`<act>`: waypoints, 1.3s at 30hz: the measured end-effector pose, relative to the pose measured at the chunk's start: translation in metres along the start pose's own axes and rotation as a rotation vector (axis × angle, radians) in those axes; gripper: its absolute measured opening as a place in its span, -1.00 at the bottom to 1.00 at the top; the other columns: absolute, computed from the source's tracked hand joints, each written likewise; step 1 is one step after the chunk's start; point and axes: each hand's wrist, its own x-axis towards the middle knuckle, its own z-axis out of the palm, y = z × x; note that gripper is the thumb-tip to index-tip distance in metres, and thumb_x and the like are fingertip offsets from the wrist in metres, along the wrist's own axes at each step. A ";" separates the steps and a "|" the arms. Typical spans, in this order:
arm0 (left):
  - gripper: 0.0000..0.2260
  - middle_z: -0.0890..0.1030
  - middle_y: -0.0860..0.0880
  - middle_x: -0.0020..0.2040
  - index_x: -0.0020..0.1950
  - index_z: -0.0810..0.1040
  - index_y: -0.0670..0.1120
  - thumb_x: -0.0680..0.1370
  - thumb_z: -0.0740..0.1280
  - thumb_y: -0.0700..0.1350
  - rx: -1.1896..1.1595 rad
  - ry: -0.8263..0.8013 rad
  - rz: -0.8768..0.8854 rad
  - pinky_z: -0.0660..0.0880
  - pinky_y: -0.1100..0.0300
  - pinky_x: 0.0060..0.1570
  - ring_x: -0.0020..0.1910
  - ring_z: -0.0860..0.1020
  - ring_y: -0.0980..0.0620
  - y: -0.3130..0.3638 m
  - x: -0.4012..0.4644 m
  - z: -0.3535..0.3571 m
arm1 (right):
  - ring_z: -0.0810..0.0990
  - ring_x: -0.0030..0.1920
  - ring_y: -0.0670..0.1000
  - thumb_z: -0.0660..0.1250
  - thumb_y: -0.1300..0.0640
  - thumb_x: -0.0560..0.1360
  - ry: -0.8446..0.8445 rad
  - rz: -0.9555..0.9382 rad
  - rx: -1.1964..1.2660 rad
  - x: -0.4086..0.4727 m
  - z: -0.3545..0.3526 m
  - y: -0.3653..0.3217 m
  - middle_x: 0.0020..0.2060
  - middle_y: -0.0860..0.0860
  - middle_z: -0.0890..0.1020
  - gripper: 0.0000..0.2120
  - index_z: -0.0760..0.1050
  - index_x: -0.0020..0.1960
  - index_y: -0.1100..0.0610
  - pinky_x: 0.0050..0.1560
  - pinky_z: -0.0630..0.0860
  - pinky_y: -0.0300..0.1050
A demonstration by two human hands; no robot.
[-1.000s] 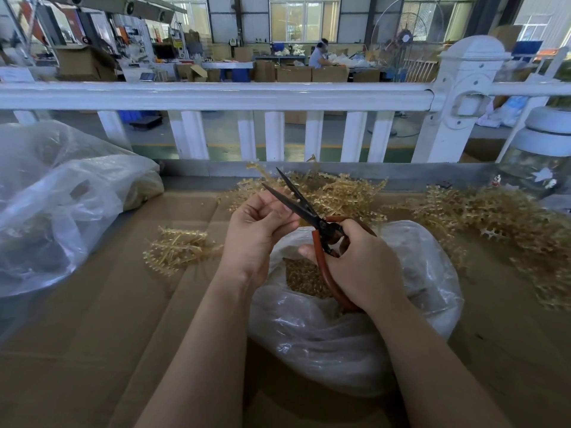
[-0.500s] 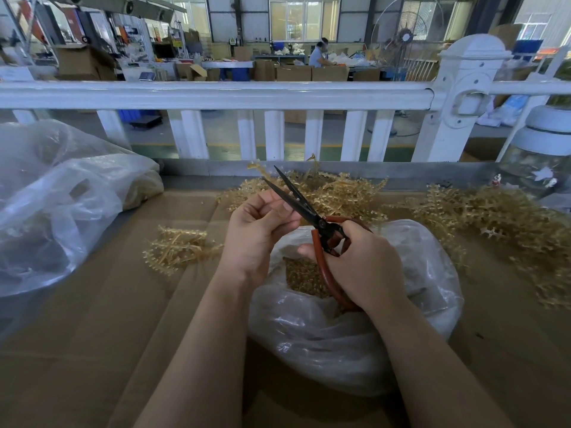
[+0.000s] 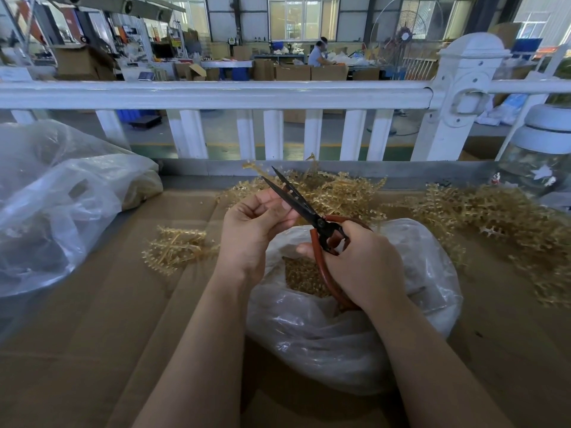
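Head camera looked down at our two hands over a clear bag [image 3: 340, 341] that lay on brown cardboard [image 3: 92, 335]. Our right hand [image 3: 364, 264] was curled tight round the red handles of the scissors [image 3: 301, 205]. The black blades pointed up and away from us and stood a little apart. Our left hand [image 3: 253, 230] had its fingers bent and pinched a thin tan sprig [image 3: 285, 189] that stuck up between the blades, just above the bag's mouth. Small cut bits [image 3: 304, 276] lay inside the bag. A small sprig pile [image 3: 176, 245] lay near the left hand, with bare cardboard in front of it. A big sprig heap [image 3: 340, 193] lay just behind the blades, and it spread far out to the right. A large plastic sack [image 3: 61, 196] filled the left side. The table's grey metal edge [image 3: 401, 169] and a white fence [image 3: 216, 94] closed off the back.
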 end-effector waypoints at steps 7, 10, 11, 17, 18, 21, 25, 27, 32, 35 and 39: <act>-0.85 0.68 -0.06 -0.23 -0.10 0.59 -0.20 0.36 0.43 -0.22 0.019 -0.019 0.000 0.61 0.23 -0.12 -0.26 0.64 0.05 0.001 -0.001 -0.001 | 0.43 -0.37 -0.27 0.09 -0.64 0.24 0.023 -0.035 0.003 -0.002 -0.001 0.000 -0.42 -0.24 0.47 -0.35 0.44 -0.22 -0.05 -0.38 0.30 -0.34; -0.88 0.68 -0.07 -0.24 -0.13 0.60 -0.18 0.37 0.43 -0.22 0.016 -0.028 -0.003 0.61 0.23 -0.12 -0.26 0.64 0.05 0.001 -0.001 -0.001 | 0.42 -0.39 -0.29 0.11 -0.63 0.25 0.028 -0.042 0.005 -0.002 -0.001 -0.001 -0.44 -0.24 0.45 -0.39 0.40 -0.26 -0.07 -0.39 0.26 -0.37; -0.88 0.68 -0.07 -0.24 -0.13 0.60 -0.18 0.37 0.43 -0.22 0.015 -0.030 -0.004 0.61 0.22 -0.11 -0.26 0.64 0.04 0.001 -0.001 -0.001 | 0.41 -0.39 -0.29 0.12 -0.62 0.25 0.030 -0.043 0.004 -0.002 -0.001 -0.001 -0.44 -0.24 0.45 -0.41 0.38 -0.27 -0.08 -0.39 0.26 -0.37; -0.82 0.68 -0.08 -0.19 -0.06 0.59 -0.22 0.37 0.43 -0.22 0.002 -0.015 -0.013 0.60 0.21 -0.08 -0.23 0.64 0.03 0.003 -0.002 0.000 | 0.45 -0.36 -0.27 0.11 -0.63 0.23 0.033 -0.035 0.009 -0.001 -0.002 -0.001 -0.42 -0.26 0.46 -0.36 0.43 -0.27 -0.04 -0.36 0.37 -0.33; -0.82 0.69 -0.08 -0.19 -0.06 0.59 -0.22 0.37 0.43 -0.23 0.000 -0.010 -0.013 0.60 0.22 -0.09 -0.23 0.64 0.04 0.003 -0.002 0.000 | 0.45 -0.36 -0.26 0.10 -0.63 0.22 0.035 -0.034 0.013 -0.001 -0.002 -0.002 -0.42 -0.26 0.46 -0.35 0.44 -0.26 -0.04 -0.35 0.38 -0.31; -0.88 0.68 -0.06 -0.22 -0.09 0.59 -0.20 0.39 0.43 -0.25 0.026 -0.001 -0.005 0.60 0.23 -0.11 -0.25 0.64 0.05 0.004 -0.002 0.000 | 0.47 -0.34 -0.21 0.05 -0.66 0.21 0.028 -0.018 -0.022 -0.001 -0.002 -0.002 -0.39 -0.24 0.50 -0.29 0.47 -0.21 -0.04 -0.34 0.41 -0.28; -0.92 0.68 -0.07 -0.24 -0.11 0.61 -0.20 0.47 0.40 -0.35 0.119 0.007 0.007 0.61 0.23 -0.13 -0.26 0.65 0.05 0.002 -0.002 0.000 | 0.46 -0.30 -0.19 0.01 -0.66 0.22 0.041 -0.023 -0.062 0.000 -0.002 -0.002 -0.36 -0.27 0.46 -0.28 0.46 -0.17 -0.03 -0.34 0.37 -0.27; -0.92 0.69 -0.08 -0.23 -0.09 0.61 -0.22 0.47 0.40 -0.36 0.140 0.000 0.009 0.61 0.24 -0.14 -0.25 0.65 0.05 0.002 -0.002 0.000 | 0.45 -0.29 -0.18 0.02 -0.64 0.24 0.054 -0.026 -0.061 0.000 -0.003 -0.002 -0.34 -0.26 0.45 -0.29 0.46 -0.17 -0.02 -0.35 0.33 -0.29; -0.88 0.69 -0.09 -0.24 -0.16 0.66 -0.16 0.46 0.41 -0.36 0.164 -0.015 0.016 0.61 0.22 -0.14 -0.24 0.65 0.02 0.002 -0.003 0.001 | 0.49 -0.22 -0.15 0.09 -0.62 0.26 0.055 -0.033 -0.060 0.000 -0.003 -0.002 -0.25 -0.20 0.53 -0.28 0.48 -0.10 0.02 -0.31 0.40 -0.25; -0.84 0.69 -0.11 -0.24 -0.19 0.67 -0.14 0.46 0.41 -0.38 0.169 -0.005 0.014 0.60 0.20 -0.14 -0.24 0.65 0.00 0.003 -0.003 0.002 | 0.54 -0.18 -0.09 0.15 -0.57 0.29 0.047 -0.029 -0.055 0.001 -0.003 0.000 -0.21 -0.14 0.58 -0.32 0.47 -0.06 0.04 -0.22 0.53 -0.15; -0.85 0.68 -0.10 -0.23 -0.15 0.65 -0.15 0.48 0.40 -0.39 0.191 0.032 0.019 0.59 0.15 -0.07 -0.23 0.64 0.01 0.002 -0.003 0.001 | 0.55 -0.18 -0.07 0.17 -0.56 0.30 0.051 -0.044 -0.081 0.001 -0.002 -0.001 -0.22 -0.12 0.58 -0.34 0.45 -0.08 0.04 -0.19 0.55 -0.12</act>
